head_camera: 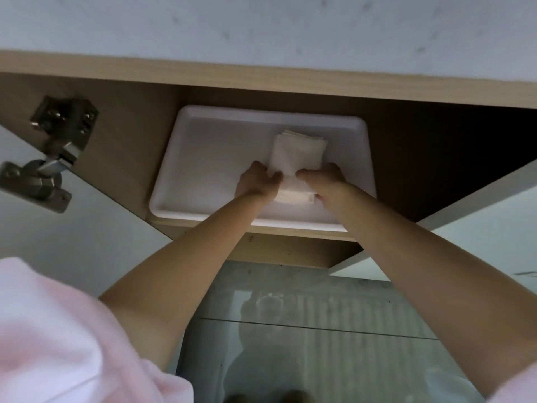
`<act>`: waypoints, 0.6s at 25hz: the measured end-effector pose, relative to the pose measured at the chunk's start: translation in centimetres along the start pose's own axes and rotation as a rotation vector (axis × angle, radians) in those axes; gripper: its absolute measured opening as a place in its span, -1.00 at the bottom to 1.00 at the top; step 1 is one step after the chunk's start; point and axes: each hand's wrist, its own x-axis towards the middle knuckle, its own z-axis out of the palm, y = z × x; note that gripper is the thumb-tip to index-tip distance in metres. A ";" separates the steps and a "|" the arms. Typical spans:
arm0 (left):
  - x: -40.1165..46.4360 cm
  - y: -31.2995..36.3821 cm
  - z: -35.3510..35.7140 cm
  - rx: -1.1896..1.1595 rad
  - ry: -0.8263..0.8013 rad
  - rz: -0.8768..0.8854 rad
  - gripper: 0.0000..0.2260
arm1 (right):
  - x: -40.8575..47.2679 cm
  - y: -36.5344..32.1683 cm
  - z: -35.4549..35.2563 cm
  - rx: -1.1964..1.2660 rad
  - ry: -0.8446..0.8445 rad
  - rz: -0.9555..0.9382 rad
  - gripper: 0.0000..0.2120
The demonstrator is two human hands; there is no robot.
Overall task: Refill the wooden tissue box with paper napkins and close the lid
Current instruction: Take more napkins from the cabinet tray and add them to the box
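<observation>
I am looking up into an open wooden cabinet (139, 146) that fills the middle of the frame. Its edges are pale, matte wood grain; the inside is darker brown and falls into black shadow at the upper right. On the shelf at centre sits a white plastic tray (209, 158), rectangular with rounded corners and a low raised rim, smooth and slightly glossy.

The paper napkins (293, 154) lie in the right half of that tray: a soft white folded stack, roughly square, with loose layered edges showing at its far side.

Both bare arms reach up from the bottom of the frame. My left hand (257, 183) grips the near left edge of the stack, fingers curled in around the paper. My right hand (324, 184) grips the near right edge the same way, thumb pointing inward. The napkins are pinched between the two hands.

At upper left a dull metal hinge (49, 152) joins the cabinet wall to an open white door. A pale speckled ceiling spans the top. A loose pink sleeve (58, 330) fills the lower left. Bottom centre shows a grey glossy panel with blurred reflections.
</observation>
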 end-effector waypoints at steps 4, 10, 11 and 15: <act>-1.0 0.1 -0.9 -0.030 -0.034 -0.023 -0.65 | -1.2 0.1 0.1 0.062 -0.058 0.043 -0.53; -6.7 0.2 -3.6 -0.278 -0.090 -0.070 -0.66 | -6.1 1.0 0.0 0.175 -0.036 0.069 -0.57; -8.0 0.1 -4.0 -0.349 -0.105 -0.098 -0.66 | -7.4 1.0 -0.2 0.207 -0.047 0.074 -0.57; -13.5 -0.5 -5.5 -0.424 -0.123 -0.221 -0.64 | -13.0 1.7 -1.3 0.244 -0.112 0.100 -0.56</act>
